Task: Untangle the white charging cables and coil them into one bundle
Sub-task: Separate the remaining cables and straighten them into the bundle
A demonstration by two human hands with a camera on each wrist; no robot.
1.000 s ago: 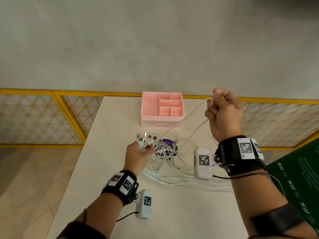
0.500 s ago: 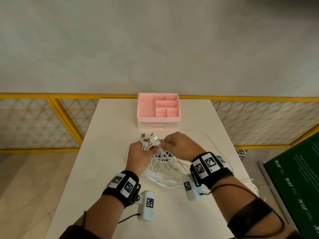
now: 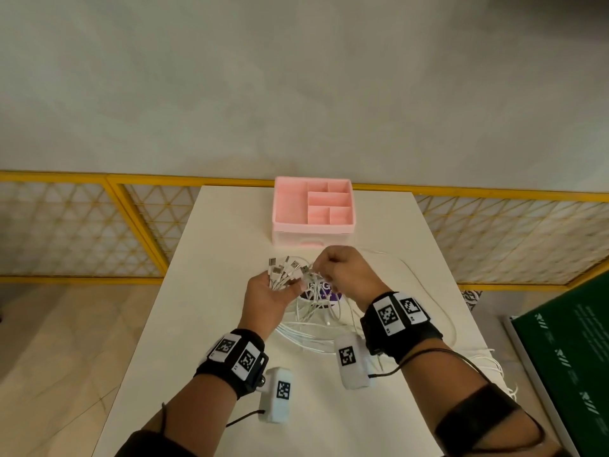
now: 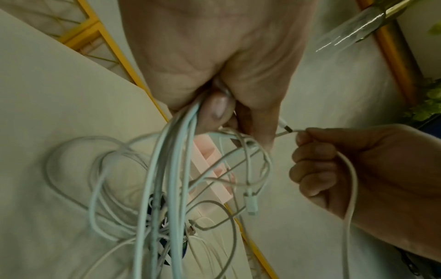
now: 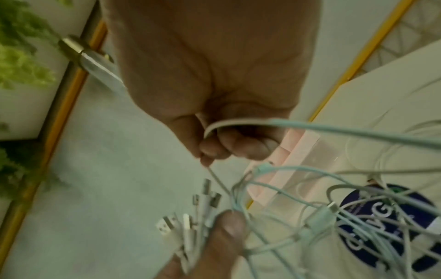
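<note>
1. Several plug ends (image 3: 286, 271) sat gathered in left hand's (image 3: 267, 300) grip; white charging cables (image 3: 313, 319) trailed tangled onto surface (image 3: 204, 291).
2. Right hand (image 3: 342, 275) pinched one cable; best fed in slowly, avoiding tightening loops.

Your head cam is looking steeply down over the table (image 3: 211, 324); both wrist cams are sitting close, sharing the pink organizer (image 4: 212, 169).
</note>
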